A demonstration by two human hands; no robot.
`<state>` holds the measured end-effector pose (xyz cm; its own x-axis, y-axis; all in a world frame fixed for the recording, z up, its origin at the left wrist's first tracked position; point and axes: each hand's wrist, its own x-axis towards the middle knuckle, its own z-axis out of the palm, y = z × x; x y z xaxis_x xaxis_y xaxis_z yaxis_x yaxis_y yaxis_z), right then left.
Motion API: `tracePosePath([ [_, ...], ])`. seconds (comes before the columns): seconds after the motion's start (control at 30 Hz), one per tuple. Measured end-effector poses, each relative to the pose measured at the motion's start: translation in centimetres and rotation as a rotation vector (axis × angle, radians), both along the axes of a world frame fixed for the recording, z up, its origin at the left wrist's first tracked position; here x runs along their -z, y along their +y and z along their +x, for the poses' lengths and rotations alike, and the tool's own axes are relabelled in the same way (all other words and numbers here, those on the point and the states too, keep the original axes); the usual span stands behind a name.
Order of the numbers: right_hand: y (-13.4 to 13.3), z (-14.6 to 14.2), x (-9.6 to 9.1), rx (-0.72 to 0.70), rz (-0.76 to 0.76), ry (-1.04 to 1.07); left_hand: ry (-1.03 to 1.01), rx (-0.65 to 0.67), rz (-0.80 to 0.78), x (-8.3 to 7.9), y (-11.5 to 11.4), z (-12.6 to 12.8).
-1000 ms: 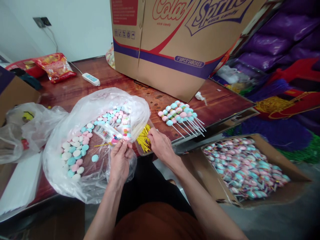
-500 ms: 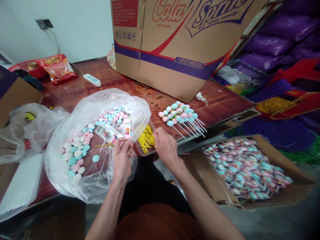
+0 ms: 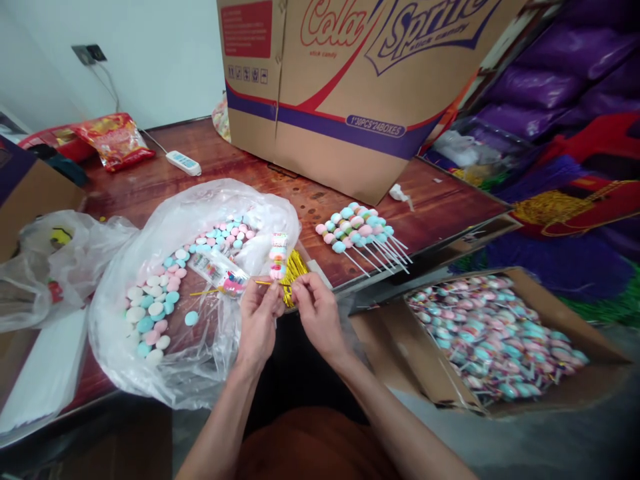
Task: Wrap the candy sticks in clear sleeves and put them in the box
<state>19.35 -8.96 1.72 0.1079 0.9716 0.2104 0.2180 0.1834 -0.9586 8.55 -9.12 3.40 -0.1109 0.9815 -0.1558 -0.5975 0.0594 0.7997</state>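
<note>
My left hand is closed on the stem of a bagged candy skewer held upright over the table's front edge. My right hand pinches a gold twist tie laid across that stem. Just behind my hands lies a heap of gold twist ties in a small clear tray. A big clear plastic bag of loose pink, blue and white candies spreads open to the left. Several unwrapped candy skewers lie on the wooden table to the right.
A large Cola/Sprite cardboard carton stands at the back. An open box of wrapped skewers sits low at right. A power strip, a red snack bag, a crumpled plastic bag and a brown box are at left.
My right hand has left the tie heap with one gold tie and come to my left hand. The left hand has lifted the bagged skewer upright and moved right.
</note>
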Motion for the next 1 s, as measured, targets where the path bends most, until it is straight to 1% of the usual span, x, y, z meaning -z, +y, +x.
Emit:
tracePosePath([
  [0.07, -0.1, 0.1, -0.1, -0.018, -0.018, 0.026, 0.014, -0.015, 0.008, 0.3, 0.0, 0.1],
  [0.17, -0.2, 0.3, -0.6, -0.081, -0.067, 0.09, 0.028, -0.032, 0.003, 0.4, 0.1, 0.1],
  [0.33, 0.2, 0.4, -0.9, -0.135, -0.105, 0.233, -0.019, -0.017, -0.042, 0.0, 0.4, -0.1],
  [0.4, 0.5, 0.4, -0.7, -0.142, -0.177, 0.357, -0.082, 0.047, -0.089, -0.4, 0.4, -0.3],
  [0.5, 0.7, 0.5, -0.7, -0.171, -0.291, 0.544, -0.217, 0.215, -0.194, -1.1, 0.2, -0.7],
  [0.57, 0.8, 0.8, -0.9, -0.205, -0.267, 0.585, -0.293, 0.316, -0.25, -1.7, -0.1, -1.1],
  [0.67, 1.0, 1.7, -1.6, -0.327, -0.159, 0.51, -0.319, 0.448, -0.28, -2.3, -0.6, -1.6],
  [0.73, 1.1, 2.3, -2.1, -0.438, -0.106, 0.405, -0.275, 0.526, -0.283, -2.4, -0.8, -1.6],
  [0.77, 1.1, 2.5, -2.2, -0.466, -0.077, 0.333, -0.233, 0.546, -0.281, -2.4, -0.9, -1.5],
  [0.8, 1.1, 2.6, -2.3, -0.463, -0.042, 0.246, -0.176, 0.535, -0.272, -2.2, -0.9, -1.4],
  [0.83, 1.1, 2.6, -2.3, -0.429, -0.005, 0.148, -0.107, 0.486, -0.253, -2.0, -1.0, -1.1],
  [0.93, 0.7, 2.0, -2.1, -0.251, 0.092, -0.107, 0.111, 0.206, -0.147, -1.0, -1.3, 0.0],
  [1.0, 0.4, 1.5, -2.0, -0.172, 0.114, -0.188, 0.208, 0.066, -0.092, -0.2, -1.6, 0.6],
])
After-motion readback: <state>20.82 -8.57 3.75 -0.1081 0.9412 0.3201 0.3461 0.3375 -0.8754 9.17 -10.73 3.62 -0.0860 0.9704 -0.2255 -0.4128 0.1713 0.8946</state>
